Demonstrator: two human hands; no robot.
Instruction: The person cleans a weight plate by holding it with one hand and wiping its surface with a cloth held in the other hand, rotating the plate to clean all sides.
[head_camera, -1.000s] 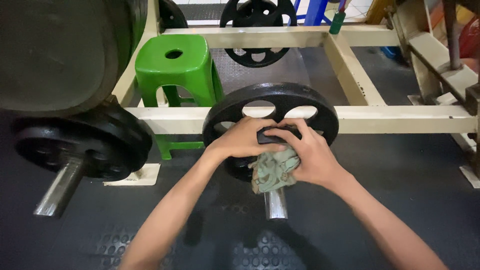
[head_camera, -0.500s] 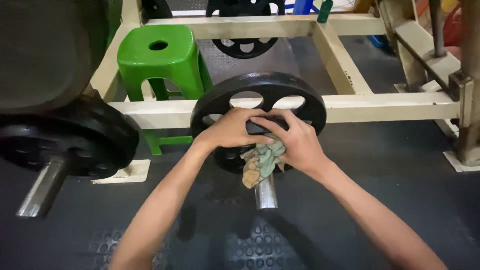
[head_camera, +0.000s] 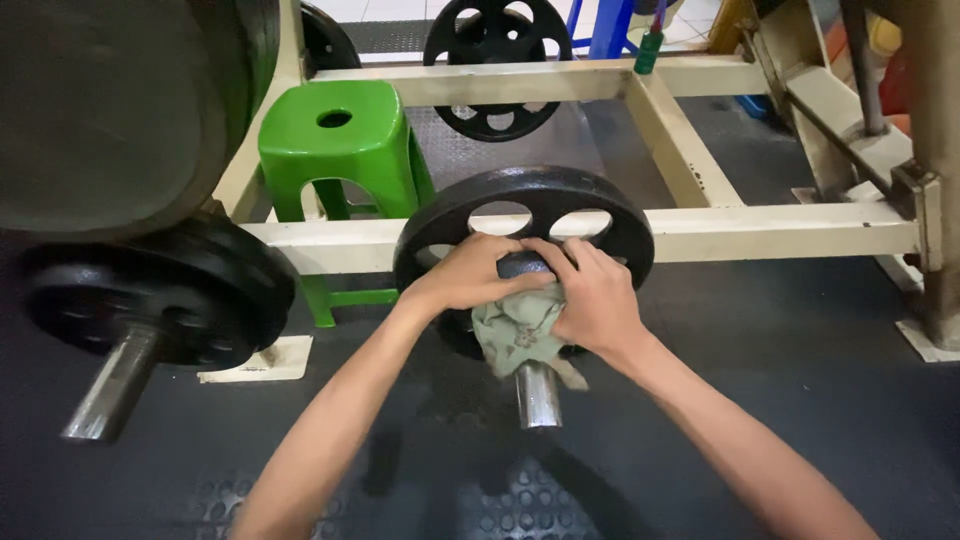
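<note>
At centre, black weight plate (head_camera: 525, 200) on steel bar (head_camera: 538, 395), cream frame (head_camera: 780, 232) behind. Left hand (head_camera: 470, 275) clenched over hub, steadying. Right hand (head_camera: 595, 295) gripping green rag (head_camera: 515, 335) against collar — wiping underway, looks like. Next calls for firm rubbing pressure.

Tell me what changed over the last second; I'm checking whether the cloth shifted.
The cloth has spread lower over the bar, hanging looser than before. The left hand and right hand stay closed around the black collar at the middle of the weight plate. Plate, bar and green stool are unmoved.
</note>
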